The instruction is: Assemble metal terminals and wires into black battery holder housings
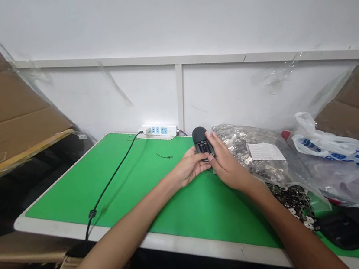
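Observation:
A black plastic housing [199, 135] with a rounded top is held up between my two hands over the far side of the green table. Its lower part has slots that look like a battery compartment. My left hand [190, 168] grips its lower left side, thumb across the bottom edge. From the right, my right hand [226, 163] holds it, fingers along the side and thumb near the bottom. Just right of my right hand lies a clear plastic bag [232, 134] full of small metal pieces. Loose metal pieces [292, 201] spill from its near end.
A power strip [162, 130] with a black cable [115, 170] sits against the wall. One short thin wire [164, 155] lies on the green tabletop [108, 195]. At right are a white plastic bag [343, 162] and another black plastic piece [354, 226]. Cardboard [4, 90] stands left.

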Tool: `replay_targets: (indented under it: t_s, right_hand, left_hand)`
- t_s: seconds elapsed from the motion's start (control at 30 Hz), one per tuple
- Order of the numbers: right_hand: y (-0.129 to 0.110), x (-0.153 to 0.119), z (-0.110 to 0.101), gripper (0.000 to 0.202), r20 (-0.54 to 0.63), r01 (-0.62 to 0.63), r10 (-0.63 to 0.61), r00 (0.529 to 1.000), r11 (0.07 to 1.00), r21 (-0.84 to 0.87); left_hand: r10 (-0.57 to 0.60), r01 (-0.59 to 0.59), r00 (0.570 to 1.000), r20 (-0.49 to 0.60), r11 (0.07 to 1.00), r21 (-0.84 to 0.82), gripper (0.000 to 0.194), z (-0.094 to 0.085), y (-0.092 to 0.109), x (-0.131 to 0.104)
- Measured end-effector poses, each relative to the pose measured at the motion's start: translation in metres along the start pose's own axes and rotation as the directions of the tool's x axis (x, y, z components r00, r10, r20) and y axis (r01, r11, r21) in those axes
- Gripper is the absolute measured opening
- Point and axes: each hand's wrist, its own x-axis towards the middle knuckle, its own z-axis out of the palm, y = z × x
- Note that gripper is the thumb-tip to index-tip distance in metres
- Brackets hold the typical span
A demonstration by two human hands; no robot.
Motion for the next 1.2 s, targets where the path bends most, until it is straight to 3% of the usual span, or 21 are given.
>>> replay_targets:
  t_s: [0.1, 0.17, 0.23, 0.33, 0.47, 0.7, 0.97, 1.2]
  right_hand:
    - [0.000, 0.001, -0.001, 0.057, -0.139, -0.071, 0.072, 0.988, 0.997, 0.014]
    - [-0.002, 0.002, -0.004, 0.039, -0.185, -0.111, 0.118, 0.976, 0.993, 0.046]
    - [-0.005, 0.005, -0.008, 0.023, -0.157, -0.157, 0.173, 0.972, 0.982, 0.107]
    - [-0.010, 0.007, -0.013, 0.019, -0.080, -0.253, 0.277, 0.958, 0.941, 0.226]
    - [-0.011, 0.008, -0.016, 0.017, -0.121, -0.283, 0.325, 0.938, 0.919, 0.274]
    - [-0.013, 0.005, -0.023, 0.020, -0.182, -0.190, 0.232, 0.955, 0.956, 0.222]
    - [-0.015, 0.006, -0.024, 0.012, -0.112, -0.087, 0.102, 0.988, 0.987, 0.135]
    - [-0.012, 0.004, -0.019, 0.011, -0.124, 0.006, 0.004, 0.992, 0.997, 0.076]
  left_hand:
    - [0.059, -0.056, 0.997, -0.047, 0.996, 0.068, 0.032, -0.001, 0.001, 0.000]
    - [0.097, -0.089, 0.994, -0.056, 0.987, 0.131, 0.032, -0.002, 0.001, 0.001]
    - [0.119, -0.109, 0.992, -0.045, 0.978, 0.178, 0.032, -0.004, 0.001, 0.002]
    - [0.119, -0.113, 0.993, -0.020, 0.974, 0.197, 0.033, -0.006, 0.000, 0.004]
    - [0.068, -0.070, 0.997, 0.021, 0.982, 0.173, 0.023, -0.008, 0.001, 0.005]
    - [0.013, -0.017, 0.999, 0.030, 0.994, 0.111, 0.020, -0.010, 0.006, 0.007]
    - [0.038, -0.044, 0.999, 0.034, 0.979, 0.201, 0.017, -0.011, 0.009, 0.005]
    - [0.063, -0.083, 0.994, 0.095, 0.970, 0.230, 0.025, -0.013, 0.009, 0.006]
